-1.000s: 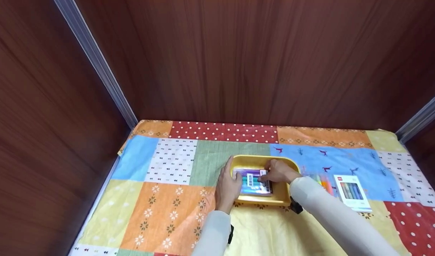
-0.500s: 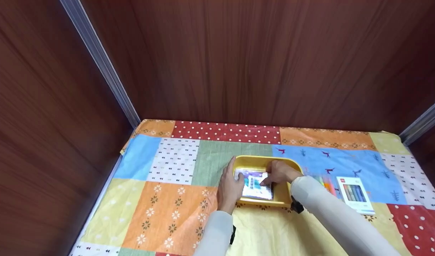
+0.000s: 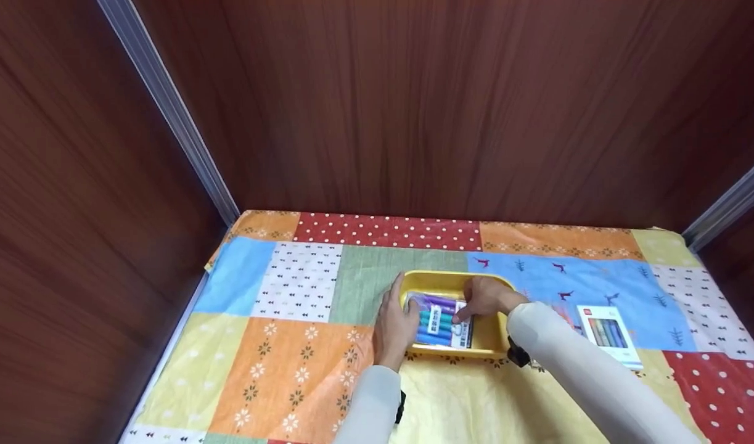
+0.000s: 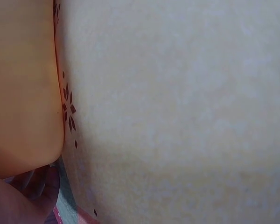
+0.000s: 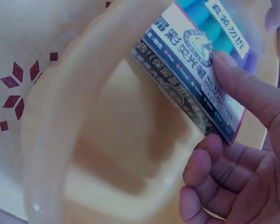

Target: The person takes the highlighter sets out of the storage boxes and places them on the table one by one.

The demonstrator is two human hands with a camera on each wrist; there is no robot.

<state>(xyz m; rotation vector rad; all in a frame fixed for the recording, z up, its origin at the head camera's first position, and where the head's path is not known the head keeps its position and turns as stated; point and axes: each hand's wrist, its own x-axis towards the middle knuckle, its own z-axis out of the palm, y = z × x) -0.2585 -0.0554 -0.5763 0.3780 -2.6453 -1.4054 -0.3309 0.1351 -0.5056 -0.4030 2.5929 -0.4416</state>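
My right hand (image 3: 486, 297) is inside a yellow plastic bin (image 3: 450, 276) and pinches the right edge of a pack of highlighters (image 3: 427, 323). In the right wrist view, the thumb lies on the face of the pack (image 5: 196, 56) and the index finger is under its edge. Purple, green and blue pens show through the clear wrapper. At the bin's left wall is my left hand (image 3: 395, 325), thumb over the rim and fingers along the outside. The left wrist view shows the bin's outer wall (image 4: 23, 93) with part of the left hand (image 4: 23, 198) below it.
To the right of the bin lies a white box of pens with a window (image 3: 610, 336). An orange-and-pink item (image 3: 566, 313) beside it is partly hidden by the right sleeve. A patchwork cloth (image 3: 296, 370) covers the surface, and dark wood panels (image 3: 364, 111) stand behind and at the sides.
The pack has tilted slightly in my right hand; the glare over it has faded and its pens show clearly. My left hand has stayed on the bin. The head view has shifted a little.
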